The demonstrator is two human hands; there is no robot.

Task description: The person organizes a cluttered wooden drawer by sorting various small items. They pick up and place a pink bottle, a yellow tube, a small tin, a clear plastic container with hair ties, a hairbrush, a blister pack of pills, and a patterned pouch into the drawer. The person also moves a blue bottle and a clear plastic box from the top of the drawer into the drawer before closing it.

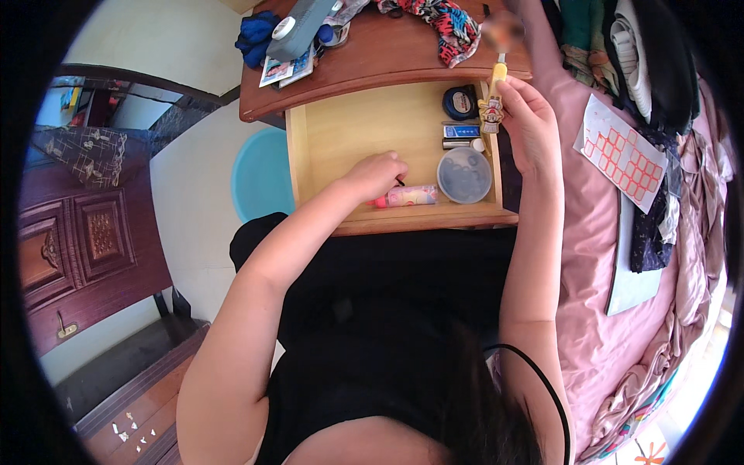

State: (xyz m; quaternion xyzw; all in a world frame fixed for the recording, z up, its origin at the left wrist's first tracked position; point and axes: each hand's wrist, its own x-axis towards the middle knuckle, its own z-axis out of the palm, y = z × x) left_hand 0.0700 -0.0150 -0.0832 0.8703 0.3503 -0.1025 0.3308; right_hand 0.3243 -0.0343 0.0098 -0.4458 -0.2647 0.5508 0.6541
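My right hand point(530, 116), raised over the drawer's right side, pinches a yellow-handled spoon-like utensil point(497, 81). Its handle bears a cartoon figure and it has a metal neck; its rounded upper end is blurred. My left hand point(377, 175) is low inside the open wooden drawer point(341, 128), fingers closed, with a small dark tip showing below them. Just beside those fingers lies a pink printed tube point(408, 196) with a red end. Right of it sits a round translucent lidded container point(464, 175).
At the drawer's far right are a dark round case point(460, 102) and a small blue-and-white box point(462, 131). Cloth and papers lie on the dresser top point(372, 58). A turquoise basin point(260, 174) stands left; a pink-covered bed point(597, 256) with clothes is on the right.
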